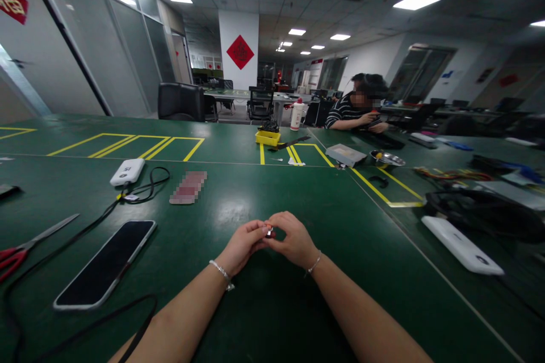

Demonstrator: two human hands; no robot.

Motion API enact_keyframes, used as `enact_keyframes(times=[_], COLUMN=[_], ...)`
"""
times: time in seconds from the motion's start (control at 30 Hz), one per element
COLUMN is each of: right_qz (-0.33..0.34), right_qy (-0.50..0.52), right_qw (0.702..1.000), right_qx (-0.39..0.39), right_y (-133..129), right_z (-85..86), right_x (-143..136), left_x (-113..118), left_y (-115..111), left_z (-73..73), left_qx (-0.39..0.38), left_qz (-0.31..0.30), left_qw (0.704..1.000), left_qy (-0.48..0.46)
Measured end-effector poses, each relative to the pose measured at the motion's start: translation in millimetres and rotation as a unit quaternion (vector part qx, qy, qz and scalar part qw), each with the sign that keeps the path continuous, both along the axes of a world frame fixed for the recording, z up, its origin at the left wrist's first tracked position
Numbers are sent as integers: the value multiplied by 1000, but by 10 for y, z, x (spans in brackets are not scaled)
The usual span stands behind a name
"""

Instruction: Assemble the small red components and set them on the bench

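Near the middle of the green table, both hands meet over a small orange and silvery piece. My left hand pinches it between thumb and fingers from the left. From the right, my right hand has its thumb and index finger closed on the same piece, and the fingertips of the two hands touch. The piece is too small to identify, and the fingers hide part of it. Both wrists wear thin bracelets.
Left lie a phone, red-handled scissors, a white device and a black cable. Ahead stand a yellow box and a bottle. Right are a grey box, a white device and a seated person.
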State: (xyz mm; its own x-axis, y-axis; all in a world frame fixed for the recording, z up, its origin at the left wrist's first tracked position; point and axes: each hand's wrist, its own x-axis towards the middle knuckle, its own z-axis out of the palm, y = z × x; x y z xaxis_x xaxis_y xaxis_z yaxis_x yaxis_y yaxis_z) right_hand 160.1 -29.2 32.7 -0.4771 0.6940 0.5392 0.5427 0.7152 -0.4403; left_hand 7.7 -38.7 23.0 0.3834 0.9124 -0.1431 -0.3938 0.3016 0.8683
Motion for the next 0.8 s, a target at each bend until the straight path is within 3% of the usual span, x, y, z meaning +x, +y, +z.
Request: enact_keyframes(times=[0.33,0.8], right_qz=[-48,-39], right_qy=[-65,3], right_qw=[996,999], right_qx=[21,-16], right_y=[-22,-12], right_z=[-14,-12], right_x=[-36,-15], left_x=[25,-8], left_y=[29,33], left_z=[-42,-53], left_qx=[4,-12], left_qz=[35,25], left_qw=[997,1000], left_qy=[75,2])
